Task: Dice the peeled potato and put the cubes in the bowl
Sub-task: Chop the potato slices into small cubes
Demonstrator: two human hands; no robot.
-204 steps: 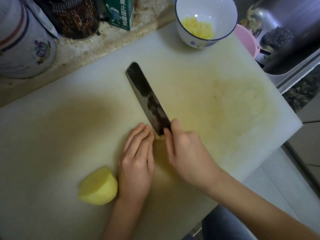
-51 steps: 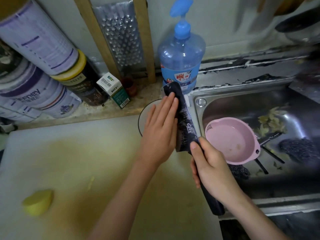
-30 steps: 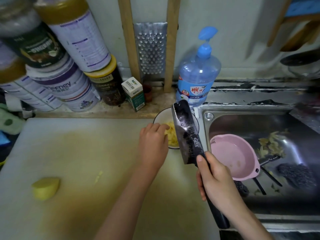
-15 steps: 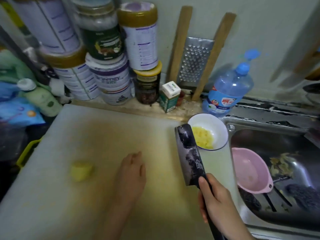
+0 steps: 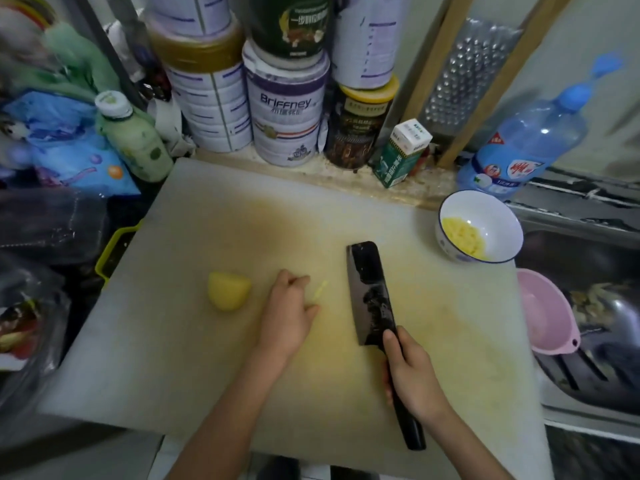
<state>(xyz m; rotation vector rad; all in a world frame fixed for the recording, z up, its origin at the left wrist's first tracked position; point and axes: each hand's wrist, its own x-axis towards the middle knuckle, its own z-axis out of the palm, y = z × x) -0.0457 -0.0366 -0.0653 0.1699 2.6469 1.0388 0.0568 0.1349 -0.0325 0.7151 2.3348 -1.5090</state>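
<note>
Light is dim and soft, with a yellowish cast on the cutting board (image 5: 194, 344). Faint, soft-edged shadows lie under the forearms and beside the cleaver (image 5: 372, 292). A small glare spot sits inside the bowl (image 5: 450, 249), and highlights glint on the grater (image 5: 464, 74). The wide lens bends the stacked tins (image 5: 287, 109) and the board's edges. The left margin and the blue bottle (image 5: 526, 140) are smeared by blur; the centre is only moderately sharp.

**A:** where's the cam sitting here?

**B:** just one view, head-worn, looking forward and steeply down over the cutting board (image 5: 242, 358). Pretty close, both forearms come in from the bottom edge. Wide lens, so the sink (image 5: 595, 386) at right and tins (image 5: 287, 109) at the back fit too.
</note>
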